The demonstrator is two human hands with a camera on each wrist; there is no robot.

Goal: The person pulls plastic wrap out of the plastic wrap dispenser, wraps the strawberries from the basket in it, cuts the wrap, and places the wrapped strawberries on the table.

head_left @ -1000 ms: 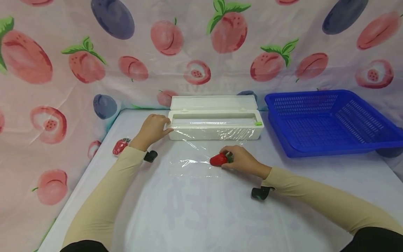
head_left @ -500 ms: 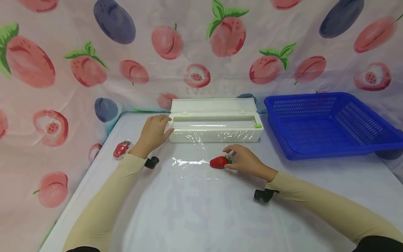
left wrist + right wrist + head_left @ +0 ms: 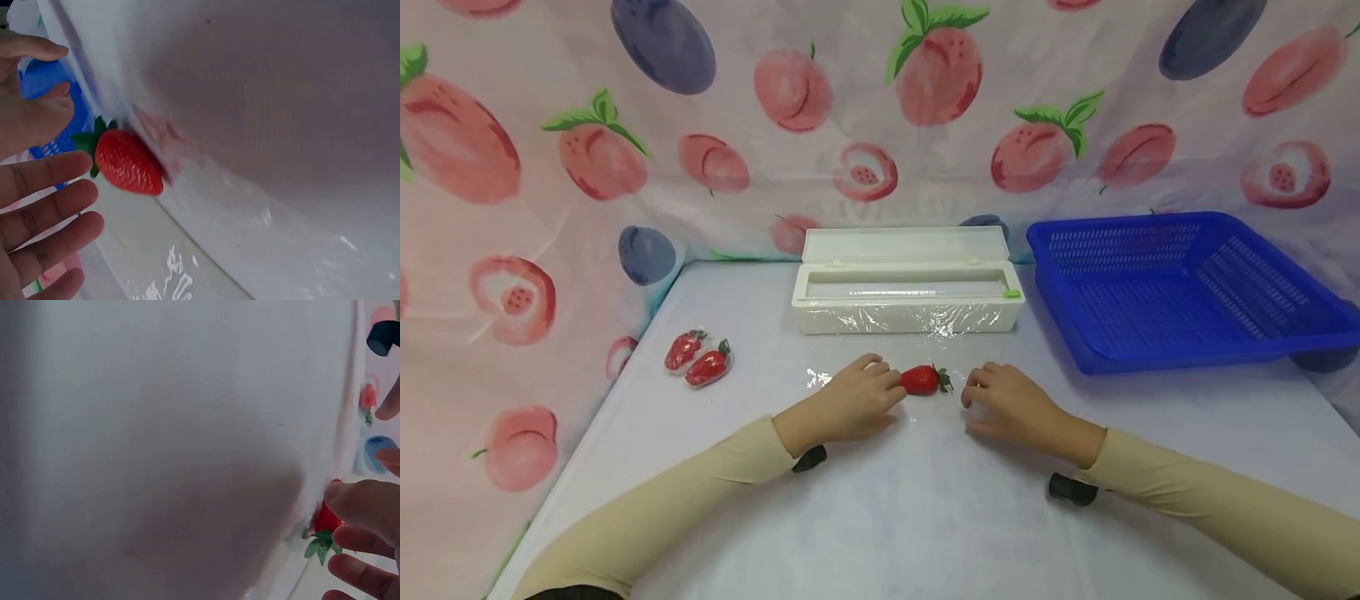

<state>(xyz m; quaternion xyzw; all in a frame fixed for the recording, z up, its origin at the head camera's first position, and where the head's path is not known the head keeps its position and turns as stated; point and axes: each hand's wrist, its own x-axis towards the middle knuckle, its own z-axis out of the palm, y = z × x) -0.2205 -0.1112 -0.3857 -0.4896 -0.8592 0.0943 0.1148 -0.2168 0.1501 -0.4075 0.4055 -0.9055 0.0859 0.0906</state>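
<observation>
A red strawberry (image 3: 921, 380) with green leaves lies on its side on a thin sheet of clear cling film (image 3: 820, 379), in front of a white dispenser box. My left hand (image 3: 850, 400) is beside its pointed end; in the left wrist view the fingers (image 3: 50, 209) are loosely extended and hold nothing. Beyond the leafy end is my right hand (image 3: 1022, 412), slightly apart from the fruit, its fingers loosely bent around nothing. Right of the left forearm's reach, the film runs back to the box, though its edges are hard to see.
The white cling film box (image 3: 906, 317) stands at the back with its lid raised and a green slider (image 3: 1011, 293) at its right. Two film-wrapped strawberries (image 3: 707, 367) lie at the left. A blue plastic basket (image 3: 1120, 357) stands at the back right.
My left hand has left the box's left end and come forward to the strawberry. My right hand has let go and drawn back rightward. A second wrapped strawberry has come into view.
</observation>
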